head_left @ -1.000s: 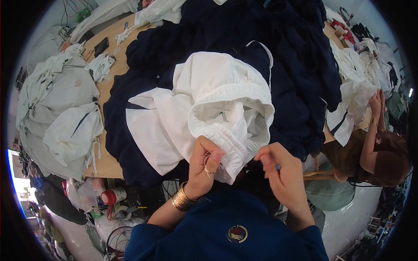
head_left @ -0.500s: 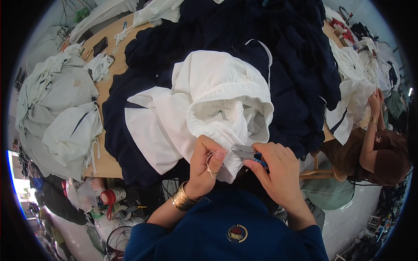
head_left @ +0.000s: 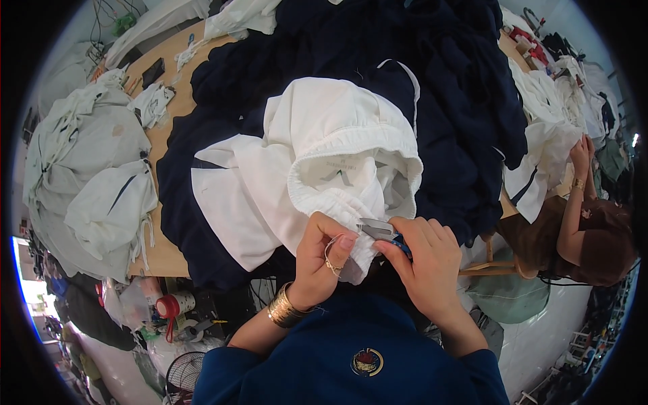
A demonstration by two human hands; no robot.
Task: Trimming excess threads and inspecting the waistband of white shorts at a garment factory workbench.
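White shorts [head_left: 236, 196] with a gathered elastic waistband [head_left: 354, 138] lie in front of me, the waist opening facing me. My left hand [head_left: 322, 253] pinches the near side of the waistband, and a loose thread trails over its fingers. In my right hand [head_left: 422, 260] are small thread snips [head_left: 379, 229] with metal blades and a blue handle. The blade tips point left, at the waistband edge close to my left fingers. Whether they touch a thread is too small to tell.
Beneath the shorts spreads a heap of navy garments [head_left: 459, 101] on a wooden table [head_left: 165, 236]. A pile of pale garments [head_left: 88, 155] is at the left. At the far right a co-worker [head_left: 587, 236] handles white cloth. A red-lidded bottle [head_left: 174, 306] stands low at the left.
The snips' tips have shifted slightly left, closer to my left fingers, and the blades sit a little higher. My left hand keeps its pinch on the waistband.
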